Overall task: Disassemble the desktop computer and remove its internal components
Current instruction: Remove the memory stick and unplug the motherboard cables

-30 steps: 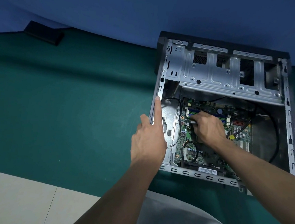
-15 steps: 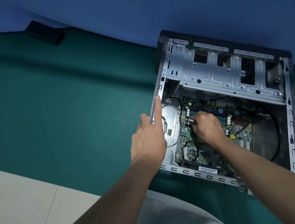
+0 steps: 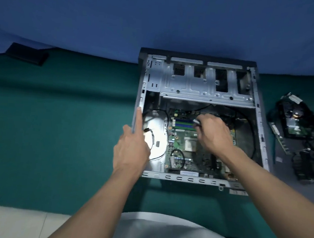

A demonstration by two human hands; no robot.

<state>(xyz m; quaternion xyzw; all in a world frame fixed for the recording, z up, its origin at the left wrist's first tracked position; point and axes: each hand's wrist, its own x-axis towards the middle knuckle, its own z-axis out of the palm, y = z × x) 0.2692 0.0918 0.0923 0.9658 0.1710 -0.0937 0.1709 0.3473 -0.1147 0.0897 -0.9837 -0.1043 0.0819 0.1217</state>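
Lying on its side on the green-covered table (image 3: pixel 57 129), the desktop computer case (image 3: pixel 185 178) has its side panel off, so its inside faces up. The head view is the only one, and it is somewhat blurred.

Across the far end of the case runs a bare metal drive cage (image 3: pixel 207 89). Below it the green motherboard (image 3: pixel 179 137) sits in the case floor, with blue and green memory slots (image 3: pixel 183 123) near its far left corner and a black cable loop (image 3: pixel 177 150) near its near left corner.

The left hand (image 3: pixel 131 150) is at the left wall of the case. Its index finger (image 3: pixel 139 119) lies straight along the rim and its thumb is on the outer side. Its other fingers are hidden.

The right hand (image 3: pixel 215 134) hovers over the far part of the motherboard. Its fingers (image 3: pixel 203 120) are curled and pinch a small grey object (image 3: pixel 196 122) just beside the memory slots; the blur hides what it is.

On the table to the right of the case lies a pile of removed parts (image 3: pixel 299 118), among them a memory stick (image 3: pixel 280 139) and a cooling fan (image 3: pixel 313 168). A flat black object (image 3: pixel 26 54) rests at the far left, against a blue backdrop (image 3: pixel 160 15).
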